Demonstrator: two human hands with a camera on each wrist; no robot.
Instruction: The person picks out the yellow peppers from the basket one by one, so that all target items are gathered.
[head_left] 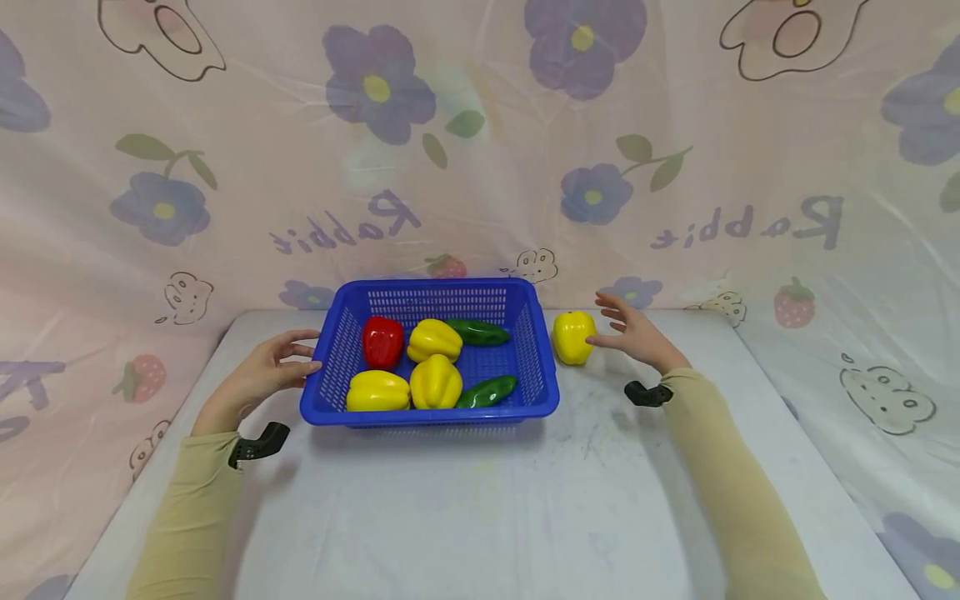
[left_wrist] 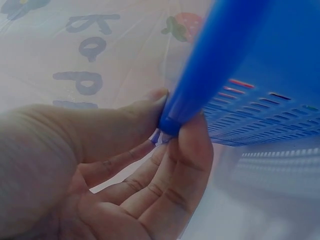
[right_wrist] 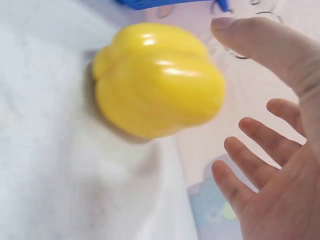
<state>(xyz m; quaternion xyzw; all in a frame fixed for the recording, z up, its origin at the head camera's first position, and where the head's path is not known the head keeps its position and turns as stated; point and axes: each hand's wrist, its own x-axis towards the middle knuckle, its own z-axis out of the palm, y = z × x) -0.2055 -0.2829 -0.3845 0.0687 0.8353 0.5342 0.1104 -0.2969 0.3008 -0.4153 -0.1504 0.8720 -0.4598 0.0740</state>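
Left fingers (left_wrist: 192, 152) pinch basket (head_left: 427, 418); right fingers (right_wrist: 250, 161) spread, empty, near pepper (head_left: 573, 337) (backdrop (head_left: 487, 212): mirrored "Rabbit" (head_left: 742, 223)).

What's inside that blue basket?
In the blue basket are one red pepper, three yellow peppers and two green peppers. Whatever lies directly beneath them is covered.

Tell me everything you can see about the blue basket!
The blue basket is rectangular and looks plastic, with slotted walls and a smooth rim. It sits open side up on the white table, holding one red pepper, three yellow peppers and two green peppers. The left grip pinches its rim at the left end.
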